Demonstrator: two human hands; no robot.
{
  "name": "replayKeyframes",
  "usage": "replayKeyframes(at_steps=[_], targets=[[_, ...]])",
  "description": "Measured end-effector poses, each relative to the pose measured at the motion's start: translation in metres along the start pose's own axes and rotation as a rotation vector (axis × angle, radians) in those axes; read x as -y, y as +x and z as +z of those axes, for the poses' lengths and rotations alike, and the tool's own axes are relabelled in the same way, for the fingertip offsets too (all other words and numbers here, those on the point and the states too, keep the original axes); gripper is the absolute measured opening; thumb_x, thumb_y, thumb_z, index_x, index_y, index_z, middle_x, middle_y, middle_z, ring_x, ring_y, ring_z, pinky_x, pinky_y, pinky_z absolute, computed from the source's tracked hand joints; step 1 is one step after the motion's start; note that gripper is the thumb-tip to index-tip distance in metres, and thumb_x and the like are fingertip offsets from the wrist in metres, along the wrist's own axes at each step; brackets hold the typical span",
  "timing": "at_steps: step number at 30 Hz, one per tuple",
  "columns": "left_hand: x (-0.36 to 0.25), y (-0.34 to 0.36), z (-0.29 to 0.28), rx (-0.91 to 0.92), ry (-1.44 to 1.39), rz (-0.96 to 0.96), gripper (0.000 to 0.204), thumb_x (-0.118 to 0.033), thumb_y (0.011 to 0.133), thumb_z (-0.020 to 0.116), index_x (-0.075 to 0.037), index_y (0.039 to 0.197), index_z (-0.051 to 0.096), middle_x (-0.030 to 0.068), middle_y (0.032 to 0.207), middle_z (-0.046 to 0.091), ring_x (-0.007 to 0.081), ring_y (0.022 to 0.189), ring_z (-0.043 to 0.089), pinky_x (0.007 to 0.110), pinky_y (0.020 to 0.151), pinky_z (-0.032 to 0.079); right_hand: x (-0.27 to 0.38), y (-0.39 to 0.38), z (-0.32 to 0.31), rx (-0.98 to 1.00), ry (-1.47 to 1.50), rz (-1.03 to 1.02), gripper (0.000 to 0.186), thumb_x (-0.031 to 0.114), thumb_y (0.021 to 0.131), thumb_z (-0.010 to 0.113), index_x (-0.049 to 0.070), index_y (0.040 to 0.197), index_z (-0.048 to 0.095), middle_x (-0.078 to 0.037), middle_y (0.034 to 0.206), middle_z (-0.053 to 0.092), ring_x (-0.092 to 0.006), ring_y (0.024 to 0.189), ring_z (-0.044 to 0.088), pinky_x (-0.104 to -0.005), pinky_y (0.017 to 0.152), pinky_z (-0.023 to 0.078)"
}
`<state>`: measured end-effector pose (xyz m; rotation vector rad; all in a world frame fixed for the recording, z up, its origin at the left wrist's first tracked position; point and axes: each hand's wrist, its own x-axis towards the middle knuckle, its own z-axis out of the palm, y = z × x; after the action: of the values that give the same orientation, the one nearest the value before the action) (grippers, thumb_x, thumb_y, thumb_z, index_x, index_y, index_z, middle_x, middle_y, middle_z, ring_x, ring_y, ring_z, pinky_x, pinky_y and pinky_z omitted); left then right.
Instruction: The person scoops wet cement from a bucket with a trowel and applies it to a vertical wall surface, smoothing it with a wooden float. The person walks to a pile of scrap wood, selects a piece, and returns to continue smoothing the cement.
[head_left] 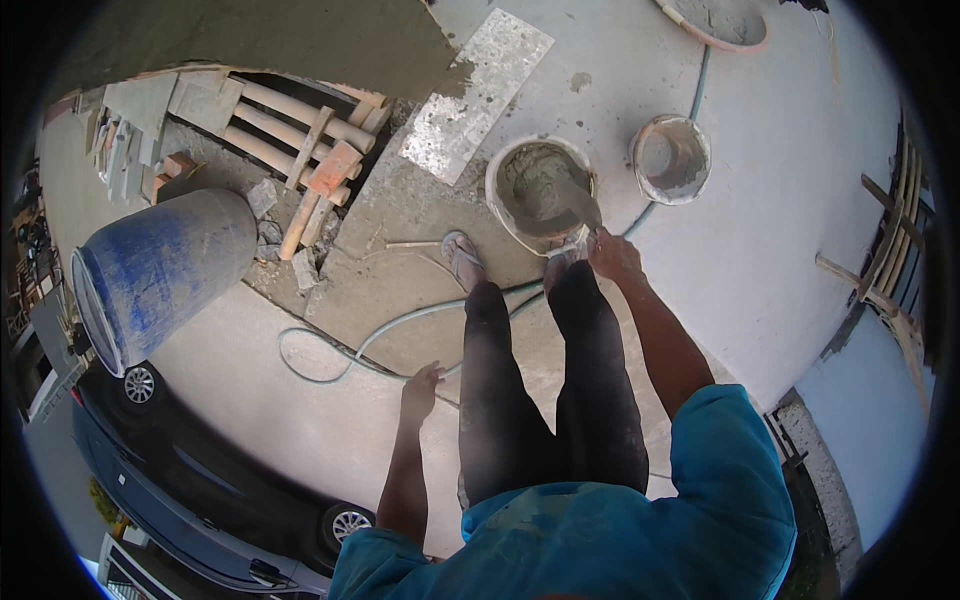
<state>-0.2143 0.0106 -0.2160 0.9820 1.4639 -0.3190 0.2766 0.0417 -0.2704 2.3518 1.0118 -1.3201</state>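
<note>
My right hand (614, 256) is closed around the handle of a trowel (578, 206). The trowel's grey blade reaches over the rim into a round bucket (494, 190), against the wet grey mortar (540, 172) inside. The handle is mostly hidden by my fingers. My left hand (421, 391) hangs out to the side of my left leg, its fingers loosely apart and holding nothing. It is nearest to a green hose (375, 372) that loops over the ground. The bucket stands just ahead of my sandalled feet (464, 262).
A smaller mortar-stained bucket (672, 190) stands to the right. Ahead lies a splattered white board (480, 95); a round basin (722, 40) is beyond. On the left are poles with a brick (332, 168), a blue barrel (165, 270) and a dark car (220, 470).
</note>
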Motion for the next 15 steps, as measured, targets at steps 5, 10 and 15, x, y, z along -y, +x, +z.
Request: replayKeyframes(at_steps=[5, 10, 15], targets=[[-0.095, 0.204, 0.041, -0.113, 0.157, 0.359, 0.039, -0.022, 0.102, 0.048, -0.002, 0.136, 0.054, 0.0159, 0.122, 0.068, 0.022, 0.111, 0.066, 0.031, 0.095, 0.048, 0.055, 0.182, 0.024, -0.166, -0.292, -0.007, 0.021, 0.023, 0.089, 0.06, 0.008, 0.095, 0.074, -0.015, 0.098, 0.074, -0.0296, 0.091, 0.073, -0.0435, 0.073, 0.058], [-0.178, 0.356, 0.072, -0.266, 0.235, 0.503, 0.062, -0.022, 0.095, 0.062, -0.004, 0.149, 0.037, 0.0212, 0.138, 0.053, 0.0324, 0.117, 0.062, 0.037, 0.099, 0.049, 0.072, 0.175, 0.138, -0.316, -0.677, -0.276, 0.021, 0.019, 0.085, 0.064, 0.011, 0.103, 0.073, -0.01, 0.091, 0.074, -0.0247, 0.087, 0.074, -0.0391, 0.067, 0.058], [-0.198, 0.415, 0.073, -0.073, 0.314, 0.4, 0.055, -0.031, 0.092, 0.065, -0.004, 0.138, 0.054, 0.023, 0.129, 0.059, 0.0291, 0.109, 0.067, 0.036, 0.086, 0.054, 0.011, 0.149, 0.086, -0.198, -0.483, -0.202, 0.034, 0.027, 0.093, 0.059, 0.011, 0.123, 0.057, -0.014, 0.096, 0.069, -0.031, 0.088, 0.072, -0.044, 0.071, 0.059]])
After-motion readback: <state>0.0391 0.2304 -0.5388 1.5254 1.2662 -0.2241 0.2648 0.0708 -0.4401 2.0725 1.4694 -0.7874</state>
